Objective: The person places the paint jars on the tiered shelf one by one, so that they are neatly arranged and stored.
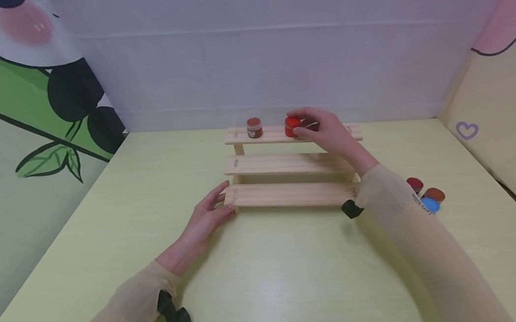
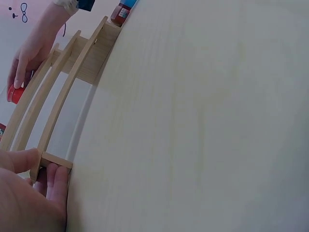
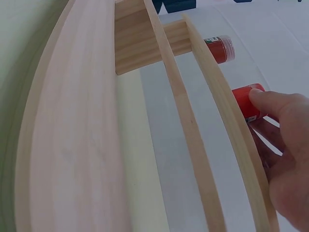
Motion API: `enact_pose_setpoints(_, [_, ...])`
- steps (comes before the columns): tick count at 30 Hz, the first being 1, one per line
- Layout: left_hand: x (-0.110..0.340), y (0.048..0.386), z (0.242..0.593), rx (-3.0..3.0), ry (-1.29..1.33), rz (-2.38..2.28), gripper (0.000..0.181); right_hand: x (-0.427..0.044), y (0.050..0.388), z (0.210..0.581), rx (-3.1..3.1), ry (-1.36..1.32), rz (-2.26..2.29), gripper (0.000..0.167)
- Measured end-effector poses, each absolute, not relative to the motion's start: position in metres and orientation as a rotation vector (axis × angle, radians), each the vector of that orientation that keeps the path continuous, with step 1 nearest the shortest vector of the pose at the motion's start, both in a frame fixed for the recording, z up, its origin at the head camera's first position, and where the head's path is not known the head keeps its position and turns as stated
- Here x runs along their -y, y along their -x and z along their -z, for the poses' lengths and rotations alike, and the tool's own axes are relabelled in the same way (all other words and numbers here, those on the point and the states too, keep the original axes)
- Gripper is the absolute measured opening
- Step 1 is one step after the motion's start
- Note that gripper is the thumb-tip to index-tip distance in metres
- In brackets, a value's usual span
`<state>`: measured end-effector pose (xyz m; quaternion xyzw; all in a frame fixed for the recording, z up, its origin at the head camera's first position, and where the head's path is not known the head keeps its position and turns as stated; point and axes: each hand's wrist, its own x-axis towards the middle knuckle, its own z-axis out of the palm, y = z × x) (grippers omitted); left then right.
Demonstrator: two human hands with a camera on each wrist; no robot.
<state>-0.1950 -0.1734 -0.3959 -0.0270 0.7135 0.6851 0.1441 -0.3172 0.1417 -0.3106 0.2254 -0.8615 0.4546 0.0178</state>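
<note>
Wooden rack [image 1: 286, 194], top shelf [image 1: 273, 135]: one jar [image 1: 254, 130] standing; near it, red jar [image 1: 291, 127] pinched in fingers of right hand [image 1: 325, 129]. Left hand [image 1: 205, 219] grips rack's lower end. Remaining, I judge: three jars [image 1: 434, 195] on bench [image 1: 291, 277].

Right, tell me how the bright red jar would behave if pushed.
The bright red jar looks squat and upright, so a gentle push would probably slide it rather than tip it. On its side, being round, it would likely roll, perhaps off the narrow top shelf. It seems stiff: no denting shows where the right hand pinches it.
</note>
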Motion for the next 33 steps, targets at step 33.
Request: enact_pose_setpoints(33, [0.1737,0.1972,0.3972,-2.042,0.087,-1.982,0.065,-0.1412,0.3142,0.3120,2.657,-0.698,-1.409,0.044])
